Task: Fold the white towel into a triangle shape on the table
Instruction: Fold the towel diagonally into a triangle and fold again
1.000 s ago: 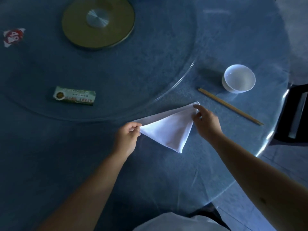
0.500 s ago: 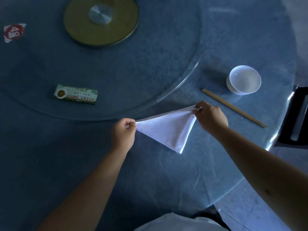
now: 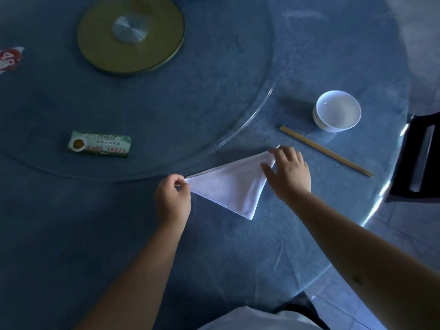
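The white towel [image 3: 232, 186] lies on the blue round table [image 3: 119, 234] as a flat triangle, one tip pointing toward me. My left hand [image 3: 172, 198] pinches the towel's left corner between thumb and fingers. My right hand [image 3: 289, 171] rests over the right corner with its fingers spread, palm down, thumb lying on the cloth. That right corner is partly hidden under the fingers.
A white bowl [image 3: 337, 111] and a pair of chopsticks [image 3: 326, 151] lie to the right. A glass turntable [image 3: 250, 120] with a gold hub [image 3: 131, 34] carries a green packet [image 3: 99, 144]. A red-and-white wrapper [image 3: 9, 60] sits far left. A dark chair [image 3: 419, 156] stands at the right edge.
The towel, held taut and lifted by both hands half a second ago, now lies flat. My right hand has opened from a pinch and spread over the right corner.
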